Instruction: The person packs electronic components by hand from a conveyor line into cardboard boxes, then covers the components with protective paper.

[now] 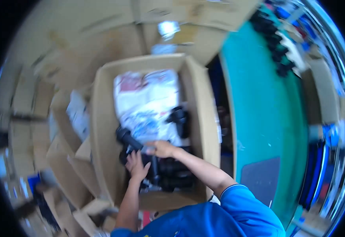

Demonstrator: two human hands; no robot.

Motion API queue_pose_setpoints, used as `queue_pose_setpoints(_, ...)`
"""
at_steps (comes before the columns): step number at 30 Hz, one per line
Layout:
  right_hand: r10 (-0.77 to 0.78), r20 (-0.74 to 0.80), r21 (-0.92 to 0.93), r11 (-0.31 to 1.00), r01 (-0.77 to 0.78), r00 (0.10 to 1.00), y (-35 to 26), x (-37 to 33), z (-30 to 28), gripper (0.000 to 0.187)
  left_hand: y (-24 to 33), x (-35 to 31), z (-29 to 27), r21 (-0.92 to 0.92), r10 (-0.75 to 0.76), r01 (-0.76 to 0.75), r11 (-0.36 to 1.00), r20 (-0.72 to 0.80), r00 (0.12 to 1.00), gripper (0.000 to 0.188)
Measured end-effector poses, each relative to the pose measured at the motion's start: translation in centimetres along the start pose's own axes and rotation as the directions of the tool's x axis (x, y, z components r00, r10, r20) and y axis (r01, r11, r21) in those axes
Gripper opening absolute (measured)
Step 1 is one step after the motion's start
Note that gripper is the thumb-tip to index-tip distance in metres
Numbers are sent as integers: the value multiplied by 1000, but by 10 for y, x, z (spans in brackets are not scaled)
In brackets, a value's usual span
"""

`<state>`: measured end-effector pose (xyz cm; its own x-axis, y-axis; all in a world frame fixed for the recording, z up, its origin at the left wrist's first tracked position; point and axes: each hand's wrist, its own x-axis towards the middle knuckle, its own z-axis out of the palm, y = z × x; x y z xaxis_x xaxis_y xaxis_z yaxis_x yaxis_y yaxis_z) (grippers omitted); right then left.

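In front of me is a deep open cardboard box [103, 118], with both my hands reaching down inside it. A black tube-shaped part with a wider end [129, 138] lies slanted near the box's left wall. My right hand [160, 149] is closed around the lower right end of this tube; blur hides the exact grip. My left hand [137, 166] lies with fingers spread on dark parts just below it. More black tubular parts [174, 172] fill the near end of the box. Another black part [178, 116] rests by the right wall, partly on a printed white plastic bag [147, 102].
To the right runs a green table [259, 118] with a dark grey mat [260, 175] and a row of black parts [273, 43] at its far end. Opened cardboard boxes [67, 170] crowd the left side. Large cartons [101, 43] are stacked behind the box.
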<state>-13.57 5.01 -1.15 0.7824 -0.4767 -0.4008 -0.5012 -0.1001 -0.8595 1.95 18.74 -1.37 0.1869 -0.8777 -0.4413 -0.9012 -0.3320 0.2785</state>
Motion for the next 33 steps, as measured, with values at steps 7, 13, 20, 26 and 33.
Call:
queue_pose_setpoints(7,-23,-162,267,961,66,987,-15,-76,-68,38,32,-125,-17,-362,-22,-87,928,-286,958,55)
queue_pose_setpoints(13,237,-526,176,970,-168,817,39,-126,-136,39,92,-110,0,-240,161,-209,948,-203,966,50)
queue_pose_setpoints(20,279,-731,2,914,-407,622,108,-152,-176,60,66,-165,9,-274,-22,-24,961,-163,986,42)
queue_pose_setpoints(26,105,-866,-207,814,-543,488,75,-124,-264,81,49,-216,3,-214,-51,11,977,-183,982,38)
queue_pose_setpoints(33,156,-927,-166,648,-743,342,35,-109,-335,93,57,-284,-34,-205,-1,-27,978,-134,991,36)
